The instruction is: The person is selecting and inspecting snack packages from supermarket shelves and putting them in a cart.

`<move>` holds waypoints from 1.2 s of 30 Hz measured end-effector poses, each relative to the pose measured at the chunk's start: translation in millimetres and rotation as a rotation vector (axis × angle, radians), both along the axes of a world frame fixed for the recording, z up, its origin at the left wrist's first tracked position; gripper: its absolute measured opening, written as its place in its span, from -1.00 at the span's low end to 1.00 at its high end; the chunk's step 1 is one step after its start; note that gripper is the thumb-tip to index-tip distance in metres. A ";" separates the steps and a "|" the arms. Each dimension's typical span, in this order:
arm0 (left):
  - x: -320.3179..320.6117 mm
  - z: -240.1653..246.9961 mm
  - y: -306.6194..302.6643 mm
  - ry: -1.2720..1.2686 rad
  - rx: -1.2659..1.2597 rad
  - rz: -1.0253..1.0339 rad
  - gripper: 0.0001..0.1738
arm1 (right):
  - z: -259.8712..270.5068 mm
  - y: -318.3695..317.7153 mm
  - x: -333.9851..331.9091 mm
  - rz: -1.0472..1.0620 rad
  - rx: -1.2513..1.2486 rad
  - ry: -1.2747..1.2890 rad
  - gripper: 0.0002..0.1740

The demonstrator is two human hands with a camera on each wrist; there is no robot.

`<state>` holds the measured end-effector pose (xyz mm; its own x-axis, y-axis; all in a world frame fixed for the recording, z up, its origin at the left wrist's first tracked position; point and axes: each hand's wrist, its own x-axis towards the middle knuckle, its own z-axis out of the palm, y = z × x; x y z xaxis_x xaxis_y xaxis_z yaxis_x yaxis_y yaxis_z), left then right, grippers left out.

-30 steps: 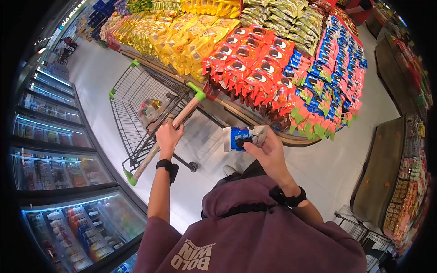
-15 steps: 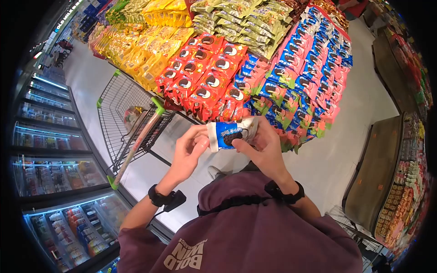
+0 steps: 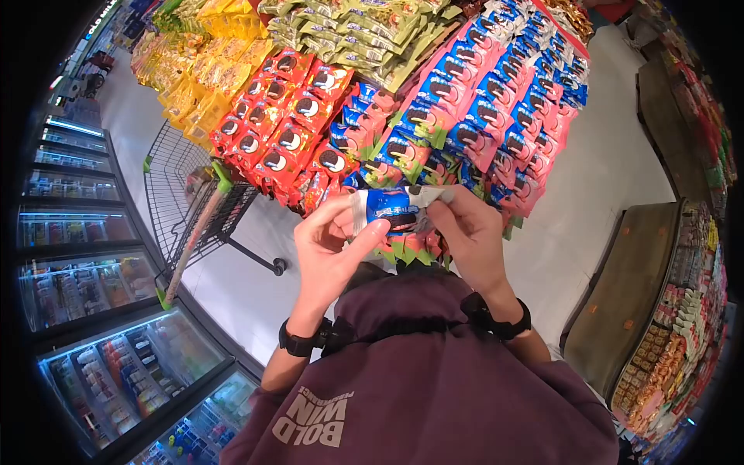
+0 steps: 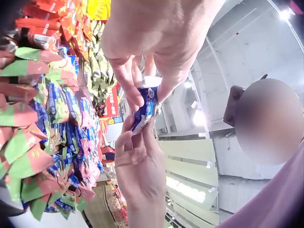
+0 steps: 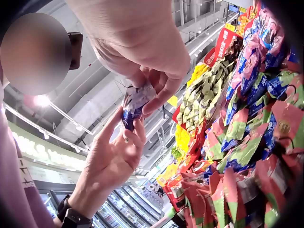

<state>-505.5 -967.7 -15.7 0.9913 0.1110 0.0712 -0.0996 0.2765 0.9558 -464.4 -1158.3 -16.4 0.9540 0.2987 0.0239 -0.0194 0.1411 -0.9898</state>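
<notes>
supermarket aisle, snack display (image 3: pixel 434 101) ahead; shopping cart (image 3: pixel 182 186) at left | blue cookie pack (image 3: pixel 387 211) held at chest height between both hands | left hand (image 3: pixel 333 248) fingers pinching its left end; right hand (image 3: pixel 469 232) fingers pinching right end

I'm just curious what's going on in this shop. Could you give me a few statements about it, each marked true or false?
1. The left hand and the right hand both pinch one blue cookie packet. True.
2. The left hand grips the shopping cart handle. False: no hand touches the cart, which stands apart.
3. Red cookie packets lie on the display beyond the hands. True.
4. Freezer cabinets line the person's right side. False: they stand on the left.
</notes>
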 end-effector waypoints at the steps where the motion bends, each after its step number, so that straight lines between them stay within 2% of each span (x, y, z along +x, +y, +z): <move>1: 2.2 -0.7 -0.6 -0.100 0.072 -0.011 -0.63 | 0.5 -5.3 3.2 0.006 -0.046 -0.127 -0.78; 3: 12.0 -1.7 0.1 -0.306 0.220 -0.035 -0.61 | 5.2 -12.6 13.4 0.016 -0.131 -0.390 -0.69; 4: 13.7 -1.5 2.6 -0.329 0.235 -0.068 -0.62 | 2.3 -16.3 18.4 0.006 -0.108 -0.495 -0.58; 8: 20.7 -1.2 1.4 -0.411 0.306 -0.093 -0.60 | 6.9 -27.7 27.7 -0.004 -0.203 -0.754 -0.64; 11: 16.0 7.5 -8.5 -0.328 0.295 -0.039 -0.63 | 11.4 -32.8 21.5 -0.012 -0.241 -0.540 -0.70; 12: 10.2 8.6 -9.6 -0.162 0.253 -0.014 -0.66 | 12.8 -32.3 18.8 -0.021 -0.192 -0.430 -0.71; 14: 5.2 15.3 -21.0 -0.049 0.118 0.030 -0.67 | 13.9 -25.5 11.2 -0.043 -0.091 -0.209 -0.71; 15: 4.2 18.4 -26.7 0.005 0.053 0.050 -0.67 | 12.9 -20.9 8.5 -0.070 -0.040 -0.179 -0.70; 17: 3.0 12.8 -26.9 0.029 -0.018 0.072 -0.65 | 10.1 -13.2 6.2 -0.127 0.061 -0.128 -0.68; 18: 2.0 10.6 -24.6 0.060 -0.015 0.091 -0.64 | 8.6 -12.2 6.0 -0.149 0.020 -0.155 -0.62; 20: 1.2 10.5 -21.6 0.093 -0.057 0.146 -0.65 | 9.7 -10.0 3.8 -0.313 -0.146 -0.414 -0.64; 21: -0.4 12.5 -21.3 0.053 0.006 0.200 -0.64 | 11.3 -7.5 1.7 -0.392 -0.231 -0.542 -0.65; 23: -6.0 17.6 -19.6 -0.021 0.123 0.311 -0.63 | 17.2 -2.0 -9.9 -0.305 -0.292 -0.542 -0.61; 24: -11.4 15.9 -15.6 -0.049 0.384 0.365 -0.62 | 21.6 -0.1 -17.5 -0.257 -0.329 -0.543 -0.59; 25: -11.2 20.2 -19.1 -0.255 0.583 0.446 -0.57 | 25.8 1.6 -24.4 -0.209 -0.365 -0.545 -0.57; 26: -11.4 18.7 -17.5 -0.436 0.705 0.452 -0.54 | 24.7 7.4 -30.0 -0.145 -0.291 -0.479 -0.46; 27: -12.0 16.1 -15.6 -0.618 0.827 0.456 -0.51 | 27.7 13.0 -33.9 -0.153 -0.230 -0.427 -0.44; 28: -18.0 18.4 -14.1 -0.653 0.919 0.423 -0.43 | 29.1 18.5 -39.5 -0.161 -0.168 -0.367 -0.42; 30: -22.3 12.0 -16.6 -0.698 0.994 0.418 -0.42 | 26.5 24.0 -45.7 -0.177 -0.075 -0.262 -0.36; 33: -29.0 -1.2 -14.6 -0.759 1.015 0.358 -0.42 | 18.4 28.1 -50.0 -0.180 0.058 0.023 -0.48; 36: -39.4 6.0 -6.2 -0.685 0.889 0.250 -0.45 | 15.3 22.3 -45.9 -0.205 -0.077 0.058 -0.55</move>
<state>-544.9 -973.9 -9.6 0.6718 -0.0601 0.7383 -0.6307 -0.5691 0.5276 -510.3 -1136.0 -1.2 0.9941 0.0970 -0.0487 -0.0558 0.0716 -0.9959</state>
